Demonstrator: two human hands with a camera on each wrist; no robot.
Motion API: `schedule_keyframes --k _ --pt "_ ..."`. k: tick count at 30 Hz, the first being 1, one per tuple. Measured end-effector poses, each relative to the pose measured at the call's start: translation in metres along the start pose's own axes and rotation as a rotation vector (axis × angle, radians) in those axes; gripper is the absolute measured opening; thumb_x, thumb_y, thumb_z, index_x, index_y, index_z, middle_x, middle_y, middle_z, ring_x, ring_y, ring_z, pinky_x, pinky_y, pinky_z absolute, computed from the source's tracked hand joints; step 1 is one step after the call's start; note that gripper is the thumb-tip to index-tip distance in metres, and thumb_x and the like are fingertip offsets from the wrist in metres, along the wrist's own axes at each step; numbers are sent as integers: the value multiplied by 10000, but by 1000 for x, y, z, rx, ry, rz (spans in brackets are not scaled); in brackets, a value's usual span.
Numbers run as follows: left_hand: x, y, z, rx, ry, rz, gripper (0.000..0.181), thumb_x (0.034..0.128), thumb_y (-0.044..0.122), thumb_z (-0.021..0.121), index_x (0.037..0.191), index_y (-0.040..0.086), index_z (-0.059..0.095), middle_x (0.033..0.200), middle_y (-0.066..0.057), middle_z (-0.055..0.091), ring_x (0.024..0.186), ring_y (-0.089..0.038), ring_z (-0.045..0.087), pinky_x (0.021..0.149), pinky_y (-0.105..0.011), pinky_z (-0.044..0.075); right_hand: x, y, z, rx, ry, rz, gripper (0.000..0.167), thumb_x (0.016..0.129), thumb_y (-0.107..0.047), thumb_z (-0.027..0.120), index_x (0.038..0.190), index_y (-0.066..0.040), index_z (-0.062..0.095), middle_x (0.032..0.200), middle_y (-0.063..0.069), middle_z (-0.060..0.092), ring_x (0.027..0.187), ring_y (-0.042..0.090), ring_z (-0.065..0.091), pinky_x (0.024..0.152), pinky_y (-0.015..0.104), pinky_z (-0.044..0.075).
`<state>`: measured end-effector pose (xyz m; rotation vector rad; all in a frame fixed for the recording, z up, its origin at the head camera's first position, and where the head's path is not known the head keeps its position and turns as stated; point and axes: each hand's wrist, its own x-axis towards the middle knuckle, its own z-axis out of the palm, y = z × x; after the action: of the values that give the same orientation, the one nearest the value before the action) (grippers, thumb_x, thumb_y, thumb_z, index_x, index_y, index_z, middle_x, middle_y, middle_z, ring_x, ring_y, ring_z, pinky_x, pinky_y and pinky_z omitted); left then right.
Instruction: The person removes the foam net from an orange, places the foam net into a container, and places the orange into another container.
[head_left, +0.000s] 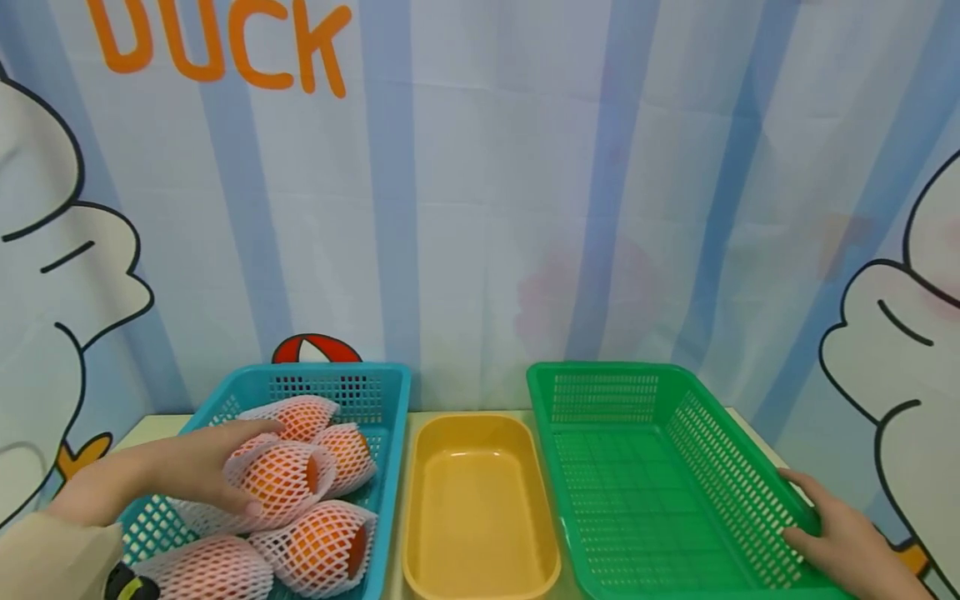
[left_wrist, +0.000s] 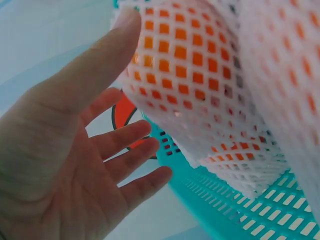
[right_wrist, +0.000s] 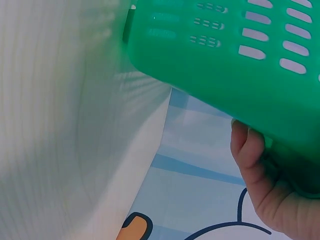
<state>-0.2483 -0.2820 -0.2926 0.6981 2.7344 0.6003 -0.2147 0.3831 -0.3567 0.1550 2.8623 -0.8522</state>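
Several round orange fruits in white foam net sleeves lie in the blue basket (head_left: 399, 450) at the left. My left hand (head_left: 198, 467) is over the pile, fingers extended, around the upper side of one netted fruit (head_left: 279, 483). In the left wrist view the thumb touches a netted fruit (left_wrist: 180, 55), while the other fingers are spread and fairly straight. At the right, my right hand (head_left: 851, 533) grips the side rim of the green basket (head_left: 637, 517), thumb on the inner side. Bent fingers of that hand (right_wrist: 255, 175) show at the rim in the right wrist view.
Between the two baskets stands a shallow yellow tray (head_left: 480, 525). All three rest on a pale table (head_left: 165, 427). Behind them hangs a striped blue and white curtain (head_left: 480, 208) with cartoon ducks printed on it.
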Motion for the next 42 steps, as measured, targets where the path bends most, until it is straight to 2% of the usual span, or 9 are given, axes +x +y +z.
schedule_keyframes --k 4,10,12,18,27,29,34,37,42 --pt "4 -1 -4 -4 -37 0 853 714 286 805 1347 -73 361 1353 -307 374 1228 -532 306 870 -691 312 0 2 1 30 -7 2 747 869 -116 604 1397 103 122 960 298 584 720 281 629 585 416 501" --pt "12 -3 0 -38 -80 -26 855 679 253 834 1332 -39 366 1283 -236 454 1156 -441 425 858 -645 372 2 4 2 10 -9 1 743 871 -135 607 1391 109 136 986 315 560 712 274 620 592 426 488" --pt "14 -4 2 -49 -82 -32 864 668 245 841 1331 -35 362 1251 -202 481 1119 -397 458 851 -619 396 3 4 2 12 -9 5 746 871 -137 609 1394 104 135 960 281 577 703 265 618 592 423 484" --pt "20 -8 5 -87 -101 5 874 693 267 822 1341 -64 340 1225 -152 490 1062 -321 471 830 -548 437 3 2 2 37 4 13 743 869 -111 605 1400 93 127 853 122 627 666 245 621 581 405 493" --pt "22 -8 13 45 -45 83 950 649 337 842 1337 -84 341 1264 -227 475 1133 -452 439 845 -637 373 5 2 2 48 1 9 743 871 -107 601 1401 97 123 899 195 618 684 262 626 585 414 500" --pt "23 -7 14 57 -41 79 958 645 344 843 1339 -78 335 1264 -228 473 1135 -459 434 844 -644 368 6 3 2 54 1 10 752 869 -111 608 1405 91 121 900 189 618 686 261 627 584 412 501" --pt "24 -5 17 1 -58 17 964 635 317 850 1348 -59 322 1252 -196 476 1126 -415 448 848 -606 386 5 5 0 41 -9 4 750 870 -111 614 1399 96 124 934 228 598 705 270 623 596 421 497" --pt "25 -4 18 -45 -68 17 982 631 304 854 1354 -71 304 1275 -203 455 1145 -405 442 862 -584 389 2 2 -1 31 -19 6 733 877 -103 603 1387 111 122 945 246 584 713 274 621 603 426 496" --pt "26 -4 19 -55 -59 21 992 631 295 854 1358 -83 294 1308 -231 425 1180 -421 416 883 -598 374 -1 -1 -1 39 -15 11 711 882 -86 586 1380 115 119 894 177 603 695 266 620 598 420 500"
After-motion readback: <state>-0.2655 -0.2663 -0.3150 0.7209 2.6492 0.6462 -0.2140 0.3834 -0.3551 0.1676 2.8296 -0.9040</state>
